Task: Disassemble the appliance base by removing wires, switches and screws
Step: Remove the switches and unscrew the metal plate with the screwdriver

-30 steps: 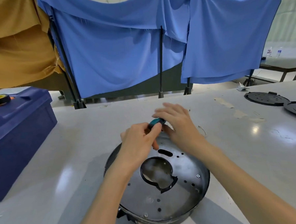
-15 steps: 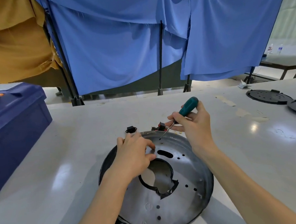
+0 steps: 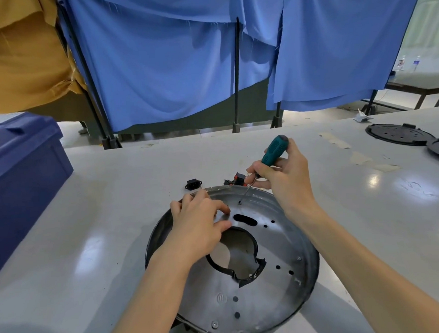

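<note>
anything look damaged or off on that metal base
Yes: the black rim of the central opening in the metal base is jagged and torn at its near right side. Also, tape scraps lie on the table.

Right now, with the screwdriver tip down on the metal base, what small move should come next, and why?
Probably twist the screwdriver to start unscrewing: the right hand grips its green handle, the tip touches the base near its far rim, and the left hand rests on the base. What lies under the tip is too small to tell.
</note>
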The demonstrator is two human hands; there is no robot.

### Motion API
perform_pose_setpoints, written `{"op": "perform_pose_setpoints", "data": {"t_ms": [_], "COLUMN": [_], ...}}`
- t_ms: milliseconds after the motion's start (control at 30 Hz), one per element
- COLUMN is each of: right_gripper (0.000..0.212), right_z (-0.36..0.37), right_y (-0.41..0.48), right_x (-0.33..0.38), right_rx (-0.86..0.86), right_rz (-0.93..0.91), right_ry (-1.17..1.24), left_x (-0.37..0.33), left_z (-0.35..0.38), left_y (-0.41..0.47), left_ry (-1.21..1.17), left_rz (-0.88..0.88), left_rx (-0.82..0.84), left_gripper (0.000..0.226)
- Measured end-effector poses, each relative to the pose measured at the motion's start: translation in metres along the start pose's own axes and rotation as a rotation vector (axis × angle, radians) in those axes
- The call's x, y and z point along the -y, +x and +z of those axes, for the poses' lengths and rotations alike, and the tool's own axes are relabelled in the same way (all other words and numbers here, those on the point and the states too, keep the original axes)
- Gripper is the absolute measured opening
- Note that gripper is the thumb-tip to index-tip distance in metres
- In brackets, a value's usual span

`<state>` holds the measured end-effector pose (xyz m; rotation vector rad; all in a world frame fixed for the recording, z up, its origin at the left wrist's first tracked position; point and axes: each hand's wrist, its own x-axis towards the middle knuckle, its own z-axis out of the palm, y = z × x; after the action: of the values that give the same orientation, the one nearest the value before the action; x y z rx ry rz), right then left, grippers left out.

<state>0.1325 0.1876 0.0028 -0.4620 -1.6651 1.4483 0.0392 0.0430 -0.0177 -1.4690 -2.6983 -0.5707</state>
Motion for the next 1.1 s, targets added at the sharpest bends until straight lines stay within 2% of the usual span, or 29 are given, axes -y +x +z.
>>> {"op": "perform_pose_setpoints", "data": {"t_ms": [267,533,667,700,767,833,900,1000,1100], "right_gripper": [0.030,0.037,0.032,0.029,0.025,0.018,0.019,0.026,0.024], "right_z": [0.001,0.015,0.017,0.017,0.014,0.012,0.013,0.012,0.009], "right_y": [0.002,0.022,0.021,0.021,0.020,0.019,0.019,0.020,0.019], "right_x": [0.000,0.014,0.013,0.012,0.009,0.006,0.004,0.002,-0.003], "right_rx": [0.046,0.281,0.342,0.345,0.338,0.352,0.388,0.439,0.463], "right_rz": [-0.051,-0.052,-0.049,-0.042,-0.025,-0.024,-0.012,0.024,0.048], "right_ry": [-0.093,-0.344,-0.272,-0.238,-0.172,-0.119,-0.076,0.003,0.075], "left_x": [0.000,0.003,0.002,0.000,-0.004,-0.010,-0.020,-0.035,-0.038], "left_z": [0.001,-0.002,-0.013,-0.018,-0.029,-0.039,-0.044,-0.046,-0.044], "left_y": [-0.001,-0.009,-0.005,0.001,0.014,0.025,0.033,0.040,0.043], "left_ry": [0.006,0.036,0.091,0.080,-0.037,-0.290,-0.549,-0.810,-0.897], "left_rz": [-0.002,0.078,0.046,0.030,-0.031,-0.036,0.075,0.196,0.201], "left_rx": [-0.001,0.045,0.147,0.123,-0.065,-0.218,-0.204,-0.194,-0.272], "left_gripper": [0.026,0.028,0.022,0.020,0.030,0.045,0.047,0.038,0.027]}}
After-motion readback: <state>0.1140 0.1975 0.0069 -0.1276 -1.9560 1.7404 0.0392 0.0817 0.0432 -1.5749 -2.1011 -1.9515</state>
